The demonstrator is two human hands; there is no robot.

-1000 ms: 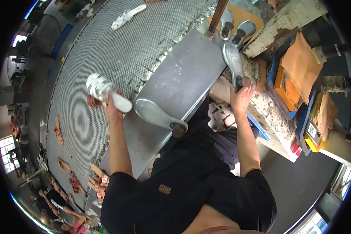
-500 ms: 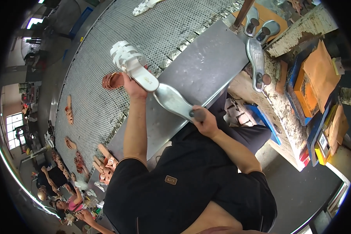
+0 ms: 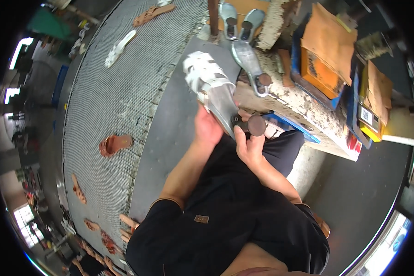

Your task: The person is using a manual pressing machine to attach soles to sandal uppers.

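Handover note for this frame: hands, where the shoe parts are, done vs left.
Left hand: grips the white strappy sandal from below, sole side up.
Right hand: holds the heel end, fingers by the dark heel block.
Nearby: a grey sole with heel lies on the crusted bench edge; two more stand behind it. Brown sandals lie on the mesh belt.
Done: sandal lifted, held over the grey plate.
Left: sandal not set down; whether heel is fixed, cannot tell.

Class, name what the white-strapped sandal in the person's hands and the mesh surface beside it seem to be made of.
Sandal: woven white straps, matte, likely leather or synthetic; smooth grey sole, dull sheen, perhaps moulded plastic or metal. Mesh surface: grey metal wire, judging by its regular open grid.
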